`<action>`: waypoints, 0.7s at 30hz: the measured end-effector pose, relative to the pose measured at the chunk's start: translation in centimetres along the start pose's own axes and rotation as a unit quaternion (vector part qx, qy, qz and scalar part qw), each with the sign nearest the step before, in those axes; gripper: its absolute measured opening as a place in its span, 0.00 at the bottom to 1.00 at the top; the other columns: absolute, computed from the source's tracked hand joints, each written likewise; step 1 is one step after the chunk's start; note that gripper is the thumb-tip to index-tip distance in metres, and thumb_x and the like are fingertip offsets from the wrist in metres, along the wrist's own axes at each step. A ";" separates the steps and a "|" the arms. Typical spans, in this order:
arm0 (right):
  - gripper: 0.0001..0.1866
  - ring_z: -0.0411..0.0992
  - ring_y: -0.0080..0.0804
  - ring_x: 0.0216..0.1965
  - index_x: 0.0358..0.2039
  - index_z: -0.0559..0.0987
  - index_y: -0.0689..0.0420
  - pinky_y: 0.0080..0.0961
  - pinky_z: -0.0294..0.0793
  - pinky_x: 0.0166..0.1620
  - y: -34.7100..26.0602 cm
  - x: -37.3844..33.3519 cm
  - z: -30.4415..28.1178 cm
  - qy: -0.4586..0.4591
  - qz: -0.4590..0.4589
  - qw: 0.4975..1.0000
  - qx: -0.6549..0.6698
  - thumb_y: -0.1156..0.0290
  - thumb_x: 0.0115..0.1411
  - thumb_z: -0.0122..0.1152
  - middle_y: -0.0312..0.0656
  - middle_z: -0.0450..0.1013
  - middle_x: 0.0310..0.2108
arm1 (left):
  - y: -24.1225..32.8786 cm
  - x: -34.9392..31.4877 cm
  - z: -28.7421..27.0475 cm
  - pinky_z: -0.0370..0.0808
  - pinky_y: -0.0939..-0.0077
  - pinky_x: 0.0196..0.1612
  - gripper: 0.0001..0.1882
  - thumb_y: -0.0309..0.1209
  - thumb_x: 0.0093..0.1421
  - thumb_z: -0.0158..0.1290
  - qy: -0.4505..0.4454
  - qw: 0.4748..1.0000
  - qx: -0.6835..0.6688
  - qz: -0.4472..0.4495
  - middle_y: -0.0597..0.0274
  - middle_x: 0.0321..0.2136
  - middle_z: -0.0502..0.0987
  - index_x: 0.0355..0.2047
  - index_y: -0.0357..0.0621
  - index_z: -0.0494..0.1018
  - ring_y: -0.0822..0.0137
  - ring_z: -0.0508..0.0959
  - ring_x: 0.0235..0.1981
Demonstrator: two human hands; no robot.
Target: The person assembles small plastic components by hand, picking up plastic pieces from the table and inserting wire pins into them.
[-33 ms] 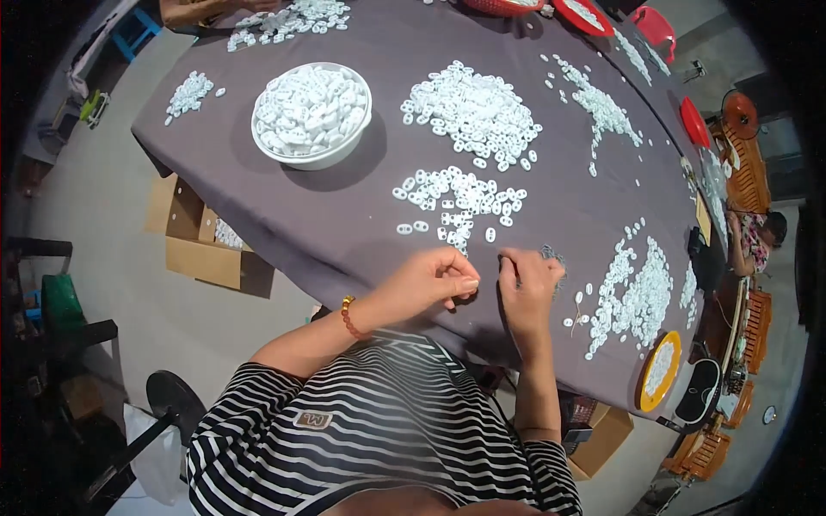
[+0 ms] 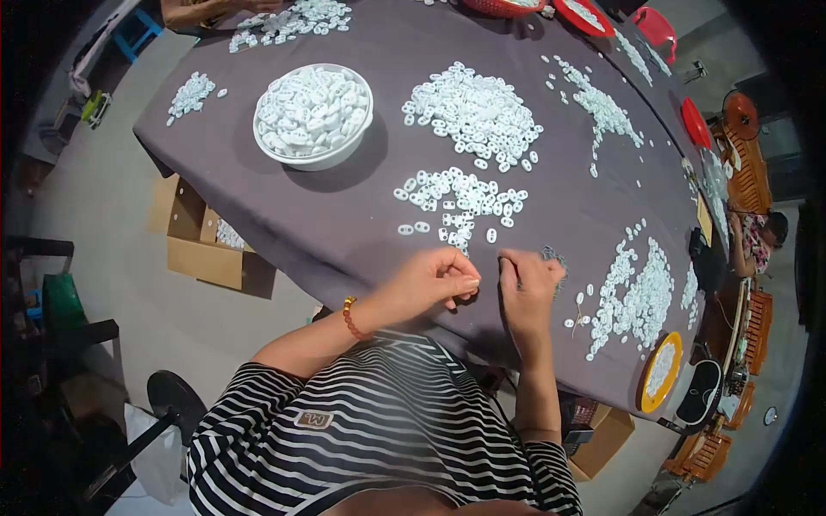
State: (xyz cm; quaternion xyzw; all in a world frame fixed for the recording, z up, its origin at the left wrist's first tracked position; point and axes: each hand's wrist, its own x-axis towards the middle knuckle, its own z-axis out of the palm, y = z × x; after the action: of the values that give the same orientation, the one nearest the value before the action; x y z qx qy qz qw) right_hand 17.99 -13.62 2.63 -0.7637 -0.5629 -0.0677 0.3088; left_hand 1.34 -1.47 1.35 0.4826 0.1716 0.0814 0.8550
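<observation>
hands both at the near side of the grey cloth-covered worktop, near each other but apart. left hand: grip has thumb and index fingertip pressed together; anything between them is too small to tell. right hand: fingers curled, knuckles up, cannot tell if the grip holds anything. greenish-grey clump just beside the right hand. small white oval pieces lie loose just beyond the left hand, bigger heap behind them, more piled in the white bowl to the left. many pieces show two dark spots; holes or print, cannot tell. markings: brown patch on the striped shirt carries pale lettering. orange dish at right also holds white pieces.
</observation>
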 end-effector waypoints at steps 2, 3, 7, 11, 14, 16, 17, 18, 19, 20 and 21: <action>0.07 0.73 0.29 0.33 0.35 0.80 0.54 0.32 0.56 0.46 -0.1 -0.1 -0.3 -0.010 0.015 0.999 0.030 0.78 0.54 0.63 0.34 0.75 0.28 | 0.0 0.1 0.3 0.74 0.83 0.34 0.11 0.32 0.66 0.54 -0.005 1.000 -0.019 0.001 0.67 0.32 0.78 0.43 0.39 0.75 0.79 0.76 0.33; 0.07 0.73 0.29 0.33 0.35 0.80 0.54 0.32 0.56 0.46 -0.3 0.0 -0.4 -0.009 0.015 0.999 0.031 0.78 0.54 0.63 0.34 0.75 0.28 | 0.3 0.0 0.5 0.74 0.83 0.34 0.11 0.32 0.66 0.53 0.009 1.000 -0.025 0.001 0.67 0.33 0.78 0.43 0.39 0.75 0.78 0.76 0.33; 0.05 0.72 0.29 0.32 0.34 0.80 0.54 0.31 0.56 0.47 -1.1 0.2 -0.9 0.001 0.009 1.000 0.028 0.77 0.56 0.63 0.34 0.76 0.28 | 0.7 0.1 0.6 0.76 0.82 0.36 0.10 0.32 0.66 0.53 0.024 0.999 -0.028 0.002 0.64 0.34 0.78 0.44 0.38 0.74 0.76 0.77 0.35; 0.04 0.71 0.26 0.31 0.33 0.81 0.55 0.30 0.56 0.47 -1.7 0.0 -1.3 -0.015 0.090 0.989 0.113 0.76 0.56 0.63 0.34 0.76 0.27 | 0.3 0.4 0.6 0.77 0.80 0.38 0.11 0.31 0.67 0.52 0.025 0.998 -0.052 0.013 0.61 0.36 0.79 0.45 0.38 0.72 0.73 0.79 0.38; 0.03 0.71 0.25 0.29 0.33 0.80 0.55 0.29 0.56 0.47 -1.8 0.0 -1.2 -0.004 0.103 0.986 0.134 0.75 0.56 0.63 0.33 0.75 0.26 | 0.3 0.4 0.7 0.78 0.78 0.40 0.11 0.31 0.67 0.51 0.020 0.998 -0.054 0.014 0.59 0.38 0.79 0.45 0.37 0.70 0.71 0.80 0.41; 0.02 0.70 0.26 0.28 0.31 0.80 0.54 0.29 0.55 0.47 -2.1 0.1 -1.3 0.002 0.087 0.989 0.117 0.75 0.56 0.63 0.33 0.75 0.26 | 0.1 0.3 0.8 0.77 0.80 0.38 0.10 0.32 0.66 0.52 0.030 0.998 -0.055 0.013 0.59 0.36 0.78 0.42 0.38 0.70 0.73 0.79 0.38; 0.02 0.69 0.27 0.27 0.30 0.79 0.54 0.29 0.55 0.47 -2.3 0.1 -1.4 0.005 0.073 0.992 0.099 0.75 0.56 0.63 0.33 0.75 0.26 | 0.2 0.3 0.8 0.77 0.80 0.38 0.10 0.32 0.66 0.52 0.030 0.998 -0.052 0.019 0.59 0.36 0.78 0.42 0.38 0.70 0.73 0.79 0.38; 0.02 0.69 0.27 0.27 0.30 0.79 0.54 0.29 0.55 0.47 -2.5 0.1 -1.3 0.008 0.068 0.993 0.100 0.75 0.56 0.63 0.33 0.75 0.26 | 0.3 0.2 0.9 0.77 0.80 0.37 0.10 0.32 0.66 0.52 0.030 0.998 -0.055 0.016 0.60 0.36 0.78 0.42 0.38 0.70 0.73 0.79 0.37; 0.01 0.67 0.29 0.30 0.29 0.79 0.55 0.29 0.57 0.47 -2.6 -0.1 -1.2 0.001 0.078 0.993 0.092 0.76 0.56 0.63 0.34 0.73 0.25 | 0.3 0.1 1.0 0.77 0.80 0.37 0.10 0.32 0.66 0.52 0.031 0.998 -0.058 0.012 0.61 0.35 0.78 0.42 0.38 0.70 0.74 0.78 0.36; 0.02 0.64 0.31 0.33 0.28 0.78 0.57 0.29 0.58 0.46 -2.7 -0.2 -1.1 -0.006 0.089 0.992 0.085 0.76 0.56 0.63 0.35 0.72 0.25 | 0.1 0.1 0.9 0.77 0.80 0.37 0.10 0.32 0.66 0.52 0.031 0.998 -0.056 0.016 0.61 0.35 0.78 0.42 0.38 0.70 0.74 0.78 0.36; 0.02 0.64 0.31 0.33 0.28 0.78 0.57 0.29 0.58 0.46 -2.8 -0.2 -1.1 -0.003 0.085 0.993 0.086 0.76 0.56 0.63 0.35 0.72 0.25 | -0.2 0.3 0.7 0.77 0.80 0.37 0.09 0.32 0.66 0.52 0.028 0.998 -0.043 0.033 0.63 0.34 0.77 0.41 0.39 0.70 0.75 0.78 0.35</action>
State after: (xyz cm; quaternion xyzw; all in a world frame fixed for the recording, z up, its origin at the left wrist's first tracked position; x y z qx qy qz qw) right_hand 15.65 -13.89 4.50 -0.7797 -0.5007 0.0097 0.3758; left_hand 1.88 -2.06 1.51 0.4480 0.1757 0.1300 0.8669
